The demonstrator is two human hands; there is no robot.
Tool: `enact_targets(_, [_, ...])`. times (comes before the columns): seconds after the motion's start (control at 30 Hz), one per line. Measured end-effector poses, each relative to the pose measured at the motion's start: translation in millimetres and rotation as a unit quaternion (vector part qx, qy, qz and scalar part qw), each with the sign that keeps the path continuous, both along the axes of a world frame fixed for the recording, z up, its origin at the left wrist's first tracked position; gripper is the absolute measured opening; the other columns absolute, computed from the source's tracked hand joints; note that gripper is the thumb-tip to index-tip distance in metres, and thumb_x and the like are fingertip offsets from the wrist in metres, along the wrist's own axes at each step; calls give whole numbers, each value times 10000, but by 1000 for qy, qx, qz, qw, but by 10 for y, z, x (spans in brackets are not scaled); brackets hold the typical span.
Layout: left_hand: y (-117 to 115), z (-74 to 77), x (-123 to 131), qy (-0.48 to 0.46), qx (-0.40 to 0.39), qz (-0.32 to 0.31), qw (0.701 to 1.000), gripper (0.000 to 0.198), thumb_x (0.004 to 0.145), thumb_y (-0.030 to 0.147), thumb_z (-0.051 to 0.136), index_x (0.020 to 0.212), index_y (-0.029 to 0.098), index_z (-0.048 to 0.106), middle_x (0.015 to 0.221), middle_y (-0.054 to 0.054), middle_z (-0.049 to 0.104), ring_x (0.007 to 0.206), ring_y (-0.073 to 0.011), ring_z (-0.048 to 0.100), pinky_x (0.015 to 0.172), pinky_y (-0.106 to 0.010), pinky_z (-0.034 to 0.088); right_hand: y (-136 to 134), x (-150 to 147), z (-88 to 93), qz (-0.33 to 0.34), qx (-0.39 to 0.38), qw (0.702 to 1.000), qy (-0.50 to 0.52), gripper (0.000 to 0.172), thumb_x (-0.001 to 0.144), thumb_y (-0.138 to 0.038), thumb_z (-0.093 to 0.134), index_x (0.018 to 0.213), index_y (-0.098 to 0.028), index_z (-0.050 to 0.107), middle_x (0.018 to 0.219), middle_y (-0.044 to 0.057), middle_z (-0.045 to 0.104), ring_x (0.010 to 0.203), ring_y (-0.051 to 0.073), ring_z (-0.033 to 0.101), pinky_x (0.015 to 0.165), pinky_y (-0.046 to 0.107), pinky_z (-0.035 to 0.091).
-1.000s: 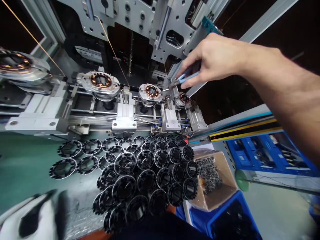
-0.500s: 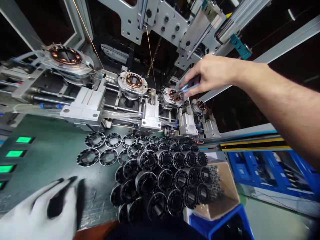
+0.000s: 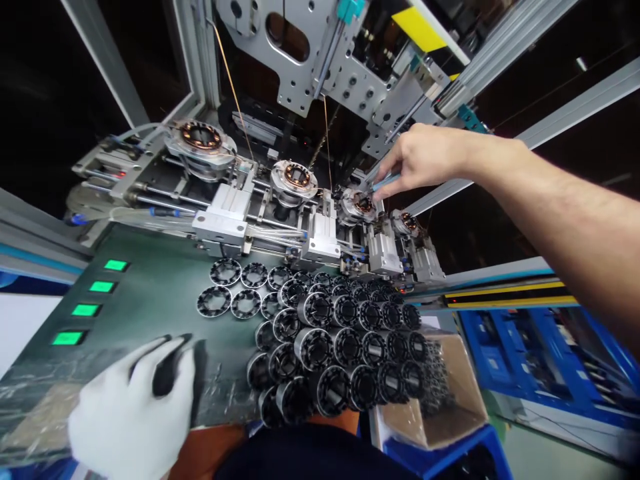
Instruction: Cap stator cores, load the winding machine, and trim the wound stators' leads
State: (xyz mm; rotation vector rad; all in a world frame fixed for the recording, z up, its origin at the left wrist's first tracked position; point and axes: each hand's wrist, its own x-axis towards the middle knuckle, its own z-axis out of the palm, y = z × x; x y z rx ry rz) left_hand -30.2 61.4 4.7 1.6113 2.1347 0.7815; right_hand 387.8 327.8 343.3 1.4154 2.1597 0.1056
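Note:
My bare right hand [image 3: 420, 160] pinches a small blue hand tool [image 3: 386, 181], like snips or tweezers. Its tip is hidden or too blurred to make out, over the third copper-wound stator [image 3: 363, 203] from the left on the winding machine. My left hand [image 3: 145, 400], in a white glove with dark fingertips, rests on the green bench top [image 3: 155, 293], fingers curved and apart around nothing. Between that hand and the machine stand many black and silver ring-shaped stator cores [image 3: 315, 348], some stacked. More wound stators sit in fixtures at the left [image 3: 201, 135], the middle [image 3: 297, 175] and the far right [image 3: 409, 221].
Copper wires [image 3: 231, 83] run down from the metal plate overhead. Several lit green displays [image 3: 101, 287] line the bench's left side. An open cardboard box [image 3: 453, 427] stands right of the cores, above a blue bin [image 3: 480, 443]. Blue racks [image 3: 545, 353] are farther right.
The view has swung left, so the scene sits farther right in the picture. My right hand stays at the third stator with the blue tool; my left hand keeps its curved pose on the bench.

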Motion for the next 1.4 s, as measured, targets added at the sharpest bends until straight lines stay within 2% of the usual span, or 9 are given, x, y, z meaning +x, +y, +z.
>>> enact_targets(0.1, [14,29,6,106,26,-7,994,393,1084,601,640,1233,291,831,1417,-90,834,1178,-468,771,934,-608,588,34,-309,87,35,-1,998,48,468,1044,-587,860,1339,-226,903,1097,53,904,876,167,707,903,355,475])
enact_targets(0.23, [29,31,10,134,67,-32,988,340,1118,514,649,1212,250,842,1331,-97,858,1043,-385,770,797,-493,518,200,-786,89,77,6,996,47,454,1074,-519,846,1409,-213,871,1227,52,901,921,164,737,943,346,480])
enact_targets(0.4, [66,53,2,135,127,-49,981,228,1090,399,715,1137,225,854,1209,-112,871,902,-340,723,735,-451,442,462,-1076,-33,111,16,994,6,425,1035,-520,893,1374,-262,886,1153,37,915,831,135,737,848,310,480])
enact_targets(0.7, [46,-9,-41,132,160,-77,975,182,1096,366,717,1179,240,817,1233,-115,857,964,-374,720,780,-484,489,647,-1124,-141,115,21,993,-10,463,960,-588,926,1319,-297,895,1099,-50,915,890,121,773,869,291,492])
enact_targets(0.9, [50,-4,-26,129,164,-76,975,171,1093,353,706,1152,238,817,1210,-112,861,946,-378,726,793,-506,510,614,-1301,-105,94,36,993,-69,624,924,-685,882,1207,-129,901,881,-47,883,812,94,777,829,268,503])
enact_targets(1.03, [53,-21,-29,127,173,-81,973,173,1083,346,720,1170,229,812,1228,-114,860,969,-380,734,810,-505,528,618,-1568,90,100,38,993,-40,593,931,-706,864,1242,-203,912,903,-71,880,884,119,802,900,291,545])
enact_targets(1.17, [47,-28,-49,124,187,-86,971,147,1074,312,724,1157,228,813,1192,-107,859,972,-367,736,825,-491,532,816,-1929,214,104,31,994,-23,724,894,-824,835,1329,-248,893,1001,-64,882,1076,219,820,1099,456,572])
enact_targets(1.27, [41,-14,-61,113,173,-90,974,151,1060,311,727,1150,239,825,1191,-99,860,999,-366,744,833,-488,529,1014,-2201,180,108,37,993,-36,822,857,-900,809,1333,-235,889,1076,-40,877,1187,291,809,1176,551,556])
enact_targets(1.4, [42,20,-58,98,156,-89,979,161,1060,323,705,1126,259,838,1186,-79,865,1013,-362,752,848,-491,525,1162,-2490,61,104,51,992,-49,764,860,-874,826,1309,-260,896,1124,-46,877,1174,301,813,1116,546,595])
